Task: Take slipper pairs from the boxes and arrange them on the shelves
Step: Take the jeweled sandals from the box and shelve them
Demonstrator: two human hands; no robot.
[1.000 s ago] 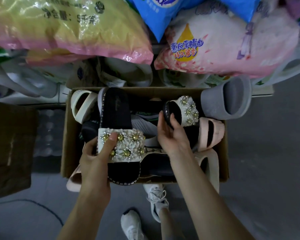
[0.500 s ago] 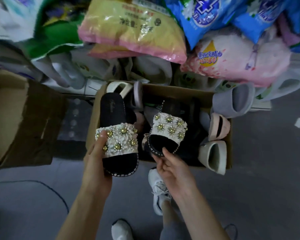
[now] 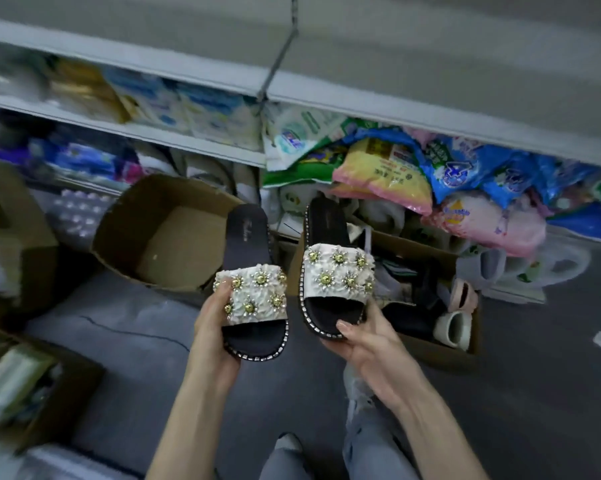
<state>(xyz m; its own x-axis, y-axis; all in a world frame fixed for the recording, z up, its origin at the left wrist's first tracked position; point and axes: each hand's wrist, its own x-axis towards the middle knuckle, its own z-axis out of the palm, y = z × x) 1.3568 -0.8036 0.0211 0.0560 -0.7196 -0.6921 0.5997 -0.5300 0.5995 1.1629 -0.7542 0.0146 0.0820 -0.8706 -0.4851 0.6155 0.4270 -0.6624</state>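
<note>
The left hand [image 3: 211,327] held one flowery black slipper [image 3: 254,289] and the right hand [image 3: 368,344] held the other slipper [image 3: 333,271], side by side above the box [image 3: 441,351] of slippers

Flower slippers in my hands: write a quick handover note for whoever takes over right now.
Left hand grips one flower slipper by its strap, thumb on top.
Right hand holds the matching slipper at its toe end.
Both are held clear of the slipper box.
Done: the pair is picked.
Left: set it on the shelves, then take more pairs; a pink slipper and a pale one lie in the box.
</note>
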